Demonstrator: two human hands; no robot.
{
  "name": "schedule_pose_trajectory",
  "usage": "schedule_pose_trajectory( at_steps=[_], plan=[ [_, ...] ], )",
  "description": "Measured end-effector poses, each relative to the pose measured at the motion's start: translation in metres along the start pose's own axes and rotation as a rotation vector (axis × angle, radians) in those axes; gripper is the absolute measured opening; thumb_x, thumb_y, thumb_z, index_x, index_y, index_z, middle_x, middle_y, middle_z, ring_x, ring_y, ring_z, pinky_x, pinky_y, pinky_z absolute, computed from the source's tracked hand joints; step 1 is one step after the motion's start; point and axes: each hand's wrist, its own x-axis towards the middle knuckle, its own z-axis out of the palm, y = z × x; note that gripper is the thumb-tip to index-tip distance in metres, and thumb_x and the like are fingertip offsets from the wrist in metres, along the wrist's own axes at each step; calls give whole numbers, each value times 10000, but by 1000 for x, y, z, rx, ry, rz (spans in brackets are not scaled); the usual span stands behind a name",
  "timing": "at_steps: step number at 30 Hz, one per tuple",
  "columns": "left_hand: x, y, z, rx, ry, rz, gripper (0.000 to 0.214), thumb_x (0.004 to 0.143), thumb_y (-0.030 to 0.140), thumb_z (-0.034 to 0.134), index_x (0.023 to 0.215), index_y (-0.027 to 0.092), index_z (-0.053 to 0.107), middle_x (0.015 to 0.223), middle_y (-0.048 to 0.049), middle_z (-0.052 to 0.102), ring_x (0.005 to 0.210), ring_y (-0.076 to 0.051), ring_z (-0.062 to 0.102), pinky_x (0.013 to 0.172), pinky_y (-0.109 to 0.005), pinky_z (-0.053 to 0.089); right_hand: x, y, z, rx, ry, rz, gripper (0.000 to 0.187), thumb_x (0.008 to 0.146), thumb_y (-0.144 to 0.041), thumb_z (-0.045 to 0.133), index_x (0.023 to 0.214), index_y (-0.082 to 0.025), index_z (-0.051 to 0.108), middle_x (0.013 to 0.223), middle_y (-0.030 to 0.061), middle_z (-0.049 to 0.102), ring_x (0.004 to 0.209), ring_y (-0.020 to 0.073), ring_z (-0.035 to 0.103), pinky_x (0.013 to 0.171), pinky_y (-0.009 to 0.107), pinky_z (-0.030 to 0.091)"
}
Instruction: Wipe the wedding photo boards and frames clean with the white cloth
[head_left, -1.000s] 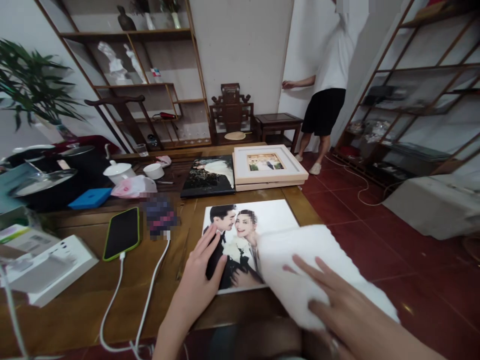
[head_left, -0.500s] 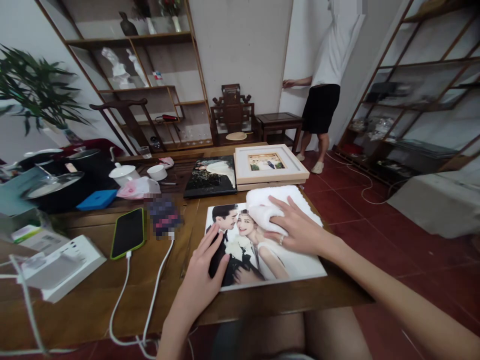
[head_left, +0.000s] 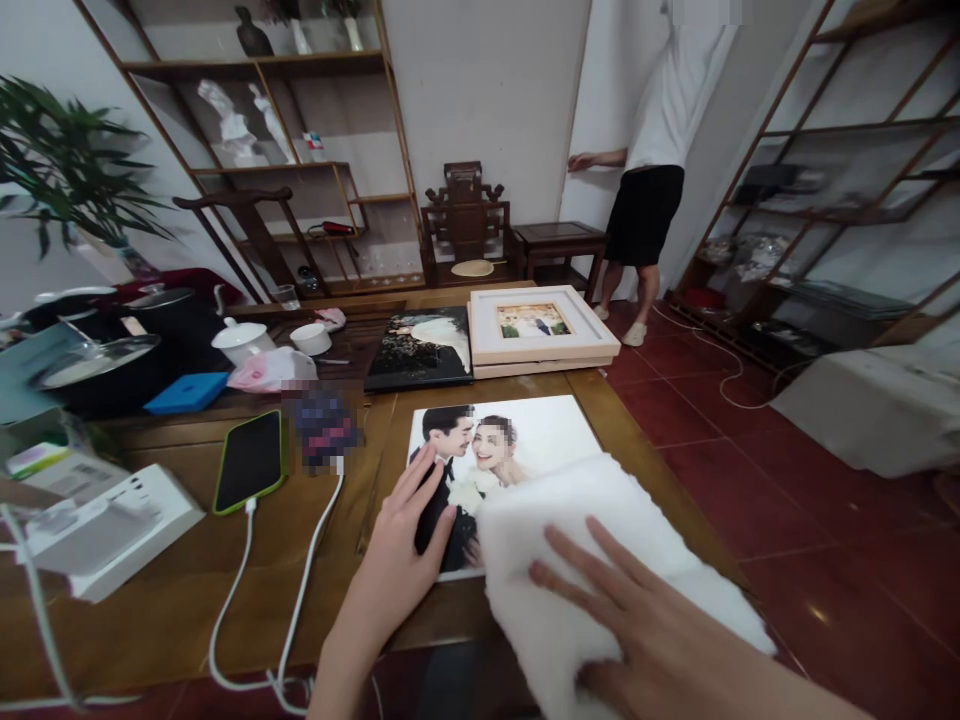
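A large wedding photo print lies flat near the front edge of the wooden table. My left hand rests on its lower left part, fingers spread and flat. My right hand presses flat on a white towel that covers the print's near right corner and hangs past the table edge. The fingers of my right hand are stretched out on the cloth.
Behind the print lie a dark photo album and a white framed picture. A green-cased phone on a white cable, a white box, pots and cups stand at the left. A person stands at the far wall.
My right hand has drawn the towel from the print's far right corner back to its near right corner. My left hand has stayed in place on the print.
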Motion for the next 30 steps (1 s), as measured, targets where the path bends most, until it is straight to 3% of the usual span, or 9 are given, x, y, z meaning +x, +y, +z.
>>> schedule_pose_trajectory(
  at_steps=[2, 5, 8, 11, 16, 19, 22, 26, 30],
  plan=[
    [0, 0, 0, 4, -5, 1, 477, 896, 297, 454, 1358, 180, 428, 1468, -119, 365, 1368, -243, 300, 1100, -463, 290, 0, -1, -5, 44, -28, 15, 145, 732, -183, 610, 792, -273, 706, 1370, 52, 479, 1301, 328, 356, 1061, 555, 303],
    [0, 0, 0, 3, -8, 3, 473, 897, 296, 455, 1357, 190, 429, 1465, -111, 373, 1369, -239, 300, 1104, -461, 285, 12, 19, -8, 68, -5, 108, 286, 730, -155, 574, 982, -238, 682, 1383, 76, 469, 1336, 289, 301, 1095, 526, 249],
    [0, 1, -1, 2, -9, 4, 470, 897, 300, 458, 1353, 195, 433, 1465, -106, 374, 1369, -235, 300, 1108, -453, 278, 34, 51, -6, 20, 71, 146, 278, 731, -121, 555, 973, -192, 672, 1344, 122, 508, 1346, 297, 276, 1097, 543, 199],
    [0, 1, -1, -4, -7, 2, 466, 899, 301, 454, 1347, 176, 443, 1461, -117, 378, 1367, -234, 303, 1109, -440, 280, 57, 78, -3, -24, 94, 154, 221, 782, -142, 546, 971, -167, 660, 1243, 157, 580, 1349, 302, 266, 1073, 551, 228],
    [1, 1, -1, -16, -6, -12, 463, 901, 312, 452, 1339, 162, 456, 1457, -124, 383, 1367, -231, 305, 1110, -431, 276, 85, 96, -5, -71, 89, 194, 240, 859, -152, 466, 1023, -143, 640, 1178, 168, 617, 1351, 312, 255, 1065, 558, 220],
    [1, 1, -1, -33, -14, -20, 473, 906, 321, 445, 1350, 159, 441, 1465, -123, 369, 1372, -218, 296, 1117, -421, 264, 81, 84, -2, -75, 59, 191, 251, 837, -141, 481, 1025, -120, 645, 1213, 182, 597, 1347, 338, 253, 1067, 581, 199],
    [0, 1, -1, -61, -25, -43, 458, 930, 324, 389, 1358, 167, 434, 1472, -111, 360, 1377, -200, 283, 1127, -418, 242, 60, 53, 7, -59, 35, 143, 275, 782, -177, 564, 1037, -122, 652, 1382, 193, 444, 1358, 374, 188, 1067, 623, 155],
    [0, 1, 0, -76, -15, -63, 458, 948, 303, 322, 1388, 190, 387, 1478, -89, 355, 1383, -185, 268, 1132, -422, 228, 24, 9, 28, -54, 24, 36, 175, 758, -253, 633, 913, -212, 703, 1454, 113, 358, 1354, 406, 172, 1046, 668, 165],
    [1, 0, 1, -39, -12, -56, 474, 933, 304, 363, 1388, 170, 385, 1471, -109, 361, 1381, -196, 274, 1125, -431, 244, 11, -3, 33, -50, 21, -21, 101, 792, -255, 610, 809, -251, 709, 1446, 30, 385, 1345, 360, 246, 1070, 606, 213]
  ],
)
